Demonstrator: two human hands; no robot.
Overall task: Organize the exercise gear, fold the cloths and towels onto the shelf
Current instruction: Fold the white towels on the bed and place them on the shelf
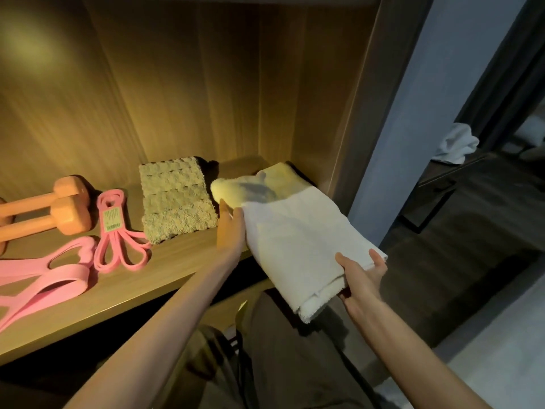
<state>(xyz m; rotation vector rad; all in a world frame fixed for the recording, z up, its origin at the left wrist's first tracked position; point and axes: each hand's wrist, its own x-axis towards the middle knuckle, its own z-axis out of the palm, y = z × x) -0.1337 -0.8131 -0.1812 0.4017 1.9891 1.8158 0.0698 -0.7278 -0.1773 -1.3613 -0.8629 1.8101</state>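
Head view: folded white towel (300, 231) is being placed on the wooden shelf (141, 278), just right of the beige waffle cloth (177, 202), near end overhanging. Right hand (364, 276) is pinching that end; left hand (231, 228), fingers straight, is steadying its side. Next move is likely calling for pushing it fully in.

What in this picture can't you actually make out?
All in the head view.
The dumbbells: cut off by the left edge, count unclear.
The pink bands: far ends run past the left edge.
The label on one band: print too small to read.
The white heap in the dim room: too blurred to identify.
The shelf corner: hidden under the white towel.
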